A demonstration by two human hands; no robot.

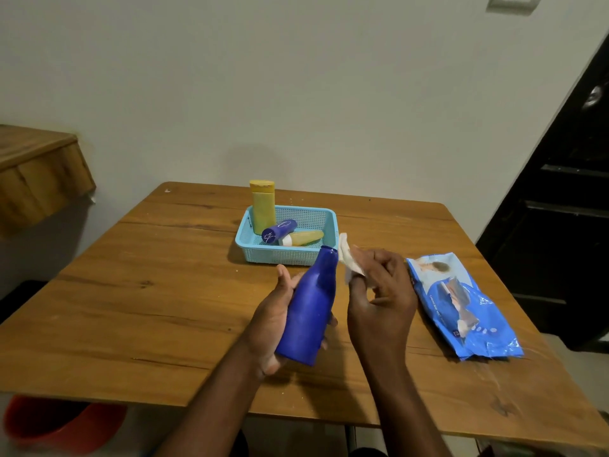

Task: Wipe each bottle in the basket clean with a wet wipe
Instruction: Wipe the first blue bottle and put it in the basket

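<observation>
Item 1, blue bottle [308, 311]: being held by the left hand [275, 319], fingers curled round its lower body, above the table [131, 291], neck tilted toward the basket [316, 255]; it is being kept outside the basket, just in front of it.

Item 2, wet wipe [350, 258]: being pinched in the right hand [379, 288] between thumb and bent fingers, just beside the bottle's neck; whether it is touching the neck cannot be told.

Items 3 to 5, in the basket: 1 tall yellow bottle [263, 206] standing upright, 1 small blue bottle [279, 230] and 1 pale yellow bottle [301, 238] lying down.

Item 6, wipe packet [461, 305]: lying on the table, to the right of the right hand.

Handling note, as judgement: the neck is probably being wiped; the bottle is best being turned in the left hand while the wipe is being drawn from neck to base, so that all sides are being covered.
</observation>
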